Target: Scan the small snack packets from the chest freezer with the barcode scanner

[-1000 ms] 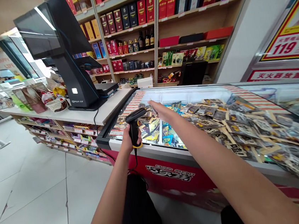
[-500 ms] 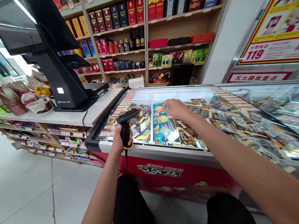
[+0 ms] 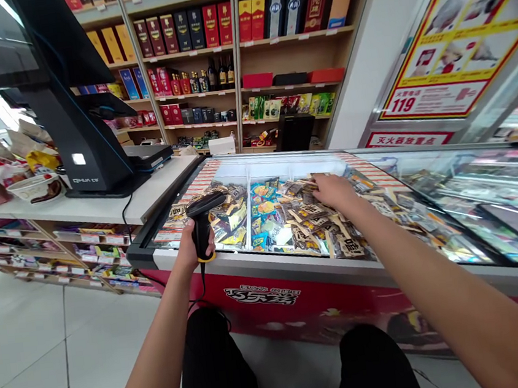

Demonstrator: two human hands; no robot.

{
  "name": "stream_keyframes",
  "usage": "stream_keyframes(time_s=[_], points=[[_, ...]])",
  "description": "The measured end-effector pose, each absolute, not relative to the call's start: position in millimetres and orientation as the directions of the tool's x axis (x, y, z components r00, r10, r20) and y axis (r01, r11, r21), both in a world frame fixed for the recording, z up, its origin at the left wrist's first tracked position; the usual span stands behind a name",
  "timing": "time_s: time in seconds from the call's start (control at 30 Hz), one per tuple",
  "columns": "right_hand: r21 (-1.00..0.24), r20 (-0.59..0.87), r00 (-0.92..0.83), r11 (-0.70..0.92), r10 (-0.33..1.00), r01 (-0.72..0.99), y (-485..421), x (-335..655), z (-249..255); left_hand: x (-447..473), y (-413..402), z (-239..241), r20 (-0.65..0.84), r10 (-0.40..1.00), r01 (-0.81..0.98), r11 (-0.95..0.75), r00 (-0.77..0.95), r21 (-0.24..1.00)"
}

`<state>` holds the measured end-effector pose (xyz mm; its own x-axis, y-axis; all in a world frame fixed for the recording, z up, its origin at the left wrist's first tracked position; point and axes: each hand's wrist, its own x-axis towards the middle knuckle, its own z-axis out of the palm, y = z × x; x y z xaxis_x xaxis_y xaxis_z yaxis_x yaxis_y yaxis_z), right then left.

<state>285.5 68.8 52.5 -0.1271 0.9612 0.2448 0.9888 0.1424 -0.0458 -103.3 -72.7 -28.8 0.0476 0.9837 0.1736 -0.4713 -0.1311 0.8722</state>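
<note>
My left hand (image 3: pixel 187 246) is closed round the handle of a black barcode scanner (image 3: pixel 201 225), held over the front left rim of a red chest freezer (image 3: pixel 261 299). A cable hangs from the scanner's grip. Inside the freezer, my right hand (image 3: pixel 334 192) is at the brown and beige snack packets (image 3: pixel 310 213). Its fingers are bent and drawn together; their tips are partly hidden, and whatever is between them cannot be made out. Blue packets (image 3: pixel 264 199) lie to its left, beside a white divider (image 3: pixel 248 213).
A counter (image 3: pixel 148 196) on the left carries a black cash register screen stand (image 3: pixel 89 138) and a paper bowl (image 3: pixel 39 189). Behind the freezer, shelves (image 3: pixel 189 54) hold boxes and bottles. A glass lid (image 3: pixel 419 195) covers the freezer's right part.
My right hand has moved right, from the blue packets to the brown ones. The view has turned slightly right. My left hand still holds the barcode scanner.
</note>
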Motion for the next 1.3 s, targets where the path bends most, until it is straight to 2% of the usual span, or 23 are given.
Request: stream_keyframes(time_s=[0.07,0.17,0.27,0.33,0.37,0.4,0.47,0.57,0.67,0.8,0.87,1.03,1.17,1.3], points=[[-0.141,0.33,-0.084,0.137,0.94,0.981,65.3,284.7,60.4,-103.0,-73.1,-28.4,0.194,0.98,-0.455,-0.15,0.051,0.878],[-0.461,0.448,-0.003,0.234,0.894,0.856,59.1,273.2,69.9,-102.6,-73.8,-28.1,0.221,0.974,-0.435,-0.175,0.057,0.883],[-0.804,0.418,0.06,0.338,0.906,0.489,50.3,244.4,68.7,-102.7,-74.1,-28.6,0.215,0.975,-0.427,-0.17,0.059,0.888],[-0.94,0.316,0.058,0.305,0.947,0.15,43.8,218.7,61.9,-102.8,-73.9,-29.2,0.206,0.977,-0.427,-0.162,0.059,0.89],[-0.967,0.252,0.034,0.252,0.967,-0.018,40.4,205.5,57.5,-102.9,-73.7,-29.6,0.206,0.977,-0.429,-0.162,0.057,0.889],[-0.969,0.192,0.003,0.19,0.981,-0.159,37.2,192.9,52.8,-102.9,-73.4,-30.0,0.208,0.976,-0.431,-0.165,0.056,0.887],[-0.938,0.102,-0.063,0.075,0.993,-0.339,31.1,170.8,43.7,-103.1,-72.9,-31.2,0.217,0.975,-0.437,-0.174,0.052,0.882],[-0.895,0.093,-0.14,0.021,0.986,-0.446,24.1,148.5,32.0,-103.4,-72.3,-33.3,0.218,0.975,-0.435,-0.175,0.051,0.883],[-0.872,0.054,-0.169,-0.036,0.984,-0.488,20.5,137.7,22.3,-103.7,-72.3,-34.6,0.21,0.977,-0.438,-0.17,0.044,0.883],[-0.795,-0.163,-0.226,-0.263,0.96,-0.546,19.0,133.0,11.7,-104.1,-72.4,-34.9,0.213,0.976,-0.443,-0.174,0.039,0.88],[-0.746,-0.215,-0.224,-0.307,0.951,-0.591,18.9,132.2,8.8,-104.6,-72.1,-35.1,0.216,0.975,-0.441,-0.171,0.053,0.881],[-0.683,-0.181,-0.168,-0.247,0.969,-0.687,20.0,134.0,9.5,-106.4,-71.0,-37.2,0.227,0.972,-0.445,-0.175,0.065,0.878],[-0.62,-0.199,-0.215,-0.293,0.956,-0.728,21.0,138.0,10.0,-107.4,-69.7,-40.5,0.223,0.973,-0.45,-0.169,0.068,0.877],[-0.634,-0.194,-0.269,-0.33,0.943,-0.699,21.4,140.5,6.5,-107.5,-69.0,-42.0,0.227,0.972,-0.45,-0.176,0.061,0.875]])
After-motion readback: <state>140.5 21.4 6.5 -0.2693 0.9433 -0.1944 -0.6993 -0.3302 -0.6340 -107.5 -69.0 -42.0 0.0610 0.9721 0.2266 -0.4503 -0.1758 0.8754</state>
